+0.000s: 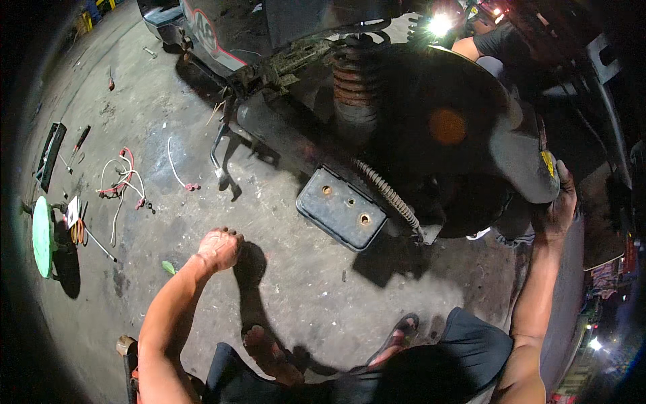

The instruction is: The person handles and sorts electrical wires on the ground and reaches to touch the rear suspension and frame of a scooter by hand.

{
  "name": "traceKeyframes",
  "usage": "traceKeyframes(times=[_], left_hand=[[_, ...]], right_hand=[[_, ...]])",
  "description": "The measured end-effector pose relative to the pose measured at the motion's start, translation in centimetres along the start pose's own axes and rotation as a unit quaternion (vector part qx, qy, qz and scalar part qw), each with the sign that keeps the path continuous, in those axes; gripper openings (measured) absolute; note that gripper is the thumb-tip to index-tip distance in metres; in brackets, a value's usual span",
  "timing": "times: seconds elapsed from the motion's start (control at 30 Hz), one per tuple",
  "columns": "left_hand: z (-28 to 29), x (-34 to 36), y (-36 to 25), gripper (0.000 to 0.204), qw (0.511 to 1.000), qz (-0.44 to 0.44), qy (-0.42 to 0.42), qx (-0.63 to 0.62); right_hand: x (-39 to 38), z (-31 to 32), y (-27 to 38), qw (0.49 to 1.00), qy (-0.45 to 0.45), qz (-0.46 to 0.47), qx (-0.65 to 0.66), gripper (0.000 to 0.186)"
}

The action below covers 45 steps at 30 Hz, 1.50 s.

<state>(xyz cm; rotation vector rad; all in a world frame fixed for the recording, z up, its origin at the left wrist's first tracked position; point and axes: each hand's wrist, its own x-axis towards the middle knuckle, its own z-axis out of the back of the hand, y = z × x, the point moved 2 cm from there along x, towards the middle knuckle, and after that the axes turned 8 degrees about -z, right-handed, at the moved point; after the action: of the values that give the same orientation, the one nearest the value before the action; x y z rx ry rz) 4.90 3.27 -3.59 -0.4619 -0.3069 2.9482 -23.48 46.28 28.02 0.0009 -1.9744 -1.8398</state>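
My right hand is wrapped around the end of a dark curved fender, beside a yellow sticker on it; part of the grip is hidden behind the edge. My left hand is closed in a fist above the concrete floor, its palm turned away and nothing sticking out of it. Between the hands, a black rectangular box-like part with several holes in its top sits below a grey corrugated hose. A rusty coil spring stands further back on the vehicle.
On the left floor lie red and white wires, another wire, a screwdriver and a black tray. A green-topped stool stands near them. A metal lever juts from the vehicle. Another person's arm shows beside a bright lamp.
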Motion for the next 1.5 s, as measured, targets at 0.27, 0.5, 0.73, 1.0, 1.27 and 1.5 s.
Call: traceKeyframes(times=[0.27, 0.5, 0.73, 1.0, 1.27, 1.5], left_hand=[[0.9, 0.0, -0.6, 0.017, 1.0, 0.013, 0.026, 0.012], [1.2, -0.9, -0.9, 0.02, 0.997, 0.032, 0.063, 0.019], [0.8, -0.7, -0.5, 0.017, 0.999, 0.027, 0.037, 0.021], [1.5, -0.4, -1.2, 0.019, 0.997, 0.053, 0.049, 0.023], [1.7, 0.0, -2.3, 0.018, 0.998, 0.03, 0.053, 0.027], [1.4, 0.9, -2.3, 0.02, 0.997, 0.024, 0.075, 0.02]], right_hand=[[-0.3, 0.0, 0.5, 0.999, -0.028, -0.026, -0.025, 0.027], [-0.5, -0.4, 0.2, 0.993, -0.083, -0.076, 0.041, 0.033], [-1.2, -2.8, 1.0, 0.979, 0.003, -0.146, 0.142, 0.028], [-2.1, -2.9, 0.9, 0.973, -0.078, -0.188, 0.107, 0.029], [-1.7, -1.6, -0.9, 0.979, -0.088, -0.166, 0.084, 0.03], [-2.3, 6.4, 0.3, 0.996, -0.017, -0.036, 0.075, 0.037]])
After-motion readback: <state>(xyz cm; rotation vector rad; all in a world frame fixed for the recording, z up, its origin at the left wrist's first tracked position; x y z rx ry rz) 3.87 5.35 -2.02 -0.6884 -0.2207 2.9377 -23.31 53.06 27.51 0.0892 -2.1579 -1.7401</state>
